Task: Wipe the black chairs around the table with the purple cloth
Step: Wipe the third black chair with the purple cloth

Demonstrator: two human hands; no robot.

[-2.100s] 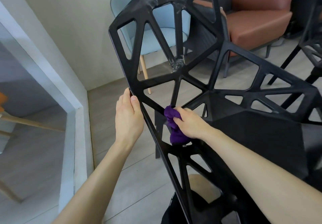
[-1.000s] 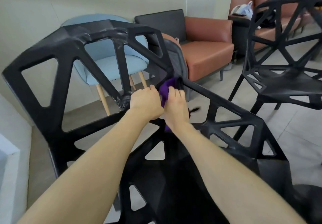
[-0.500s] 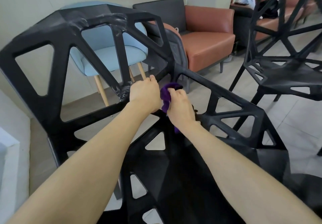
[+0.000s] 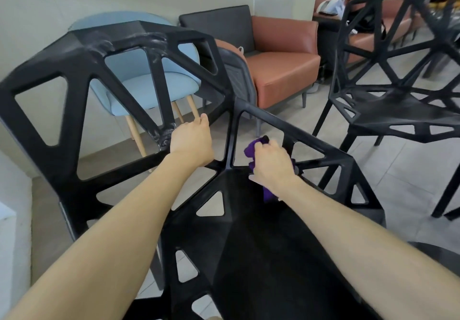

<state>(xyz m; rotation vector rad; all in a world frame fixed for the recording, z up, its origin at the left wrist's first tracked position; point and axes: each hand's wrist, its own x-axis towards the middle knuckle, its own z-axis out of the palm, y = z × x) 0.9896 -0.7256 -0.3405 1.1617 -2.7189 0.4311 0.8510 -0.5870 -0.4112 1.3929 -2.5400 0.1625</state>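
Purple cloth (image 4: 250, 151) is bunched in the person's right hand (image 4: 271, 166), whose fingers are curled tightly around it, pressing it against a slanting strut on the right side of the nearest black chair (image 4: 74, 76). A tail of the cloth hangs out below the wrist, over the edge of the seat.

The chair fills most of the view, close to the person. It is made of angular black bars with triangular openings, its backrest to the left and its solid seat panel running down toward the bottom of the frame. Pale smears mark the top rail of the backrest and the joint low on its central bar.

The left hand (image 4: 191, 143) grips a bar at the base of the backrest, fingers wrapped over it, just left of the hand with the cloth. Both bare forearms reach in from the bottom edge.

A second black chair (image 4: 398, 110) of the same design stands to the right, well apart, on a pale tiled floor (image 4: 410, 190). Behind the backrest, a light blue chair (image 4: 149, 91) with wooden legs stands against the wall, and a brown armchair (image 4: 281, 71) with a black back cushion sits beside it.
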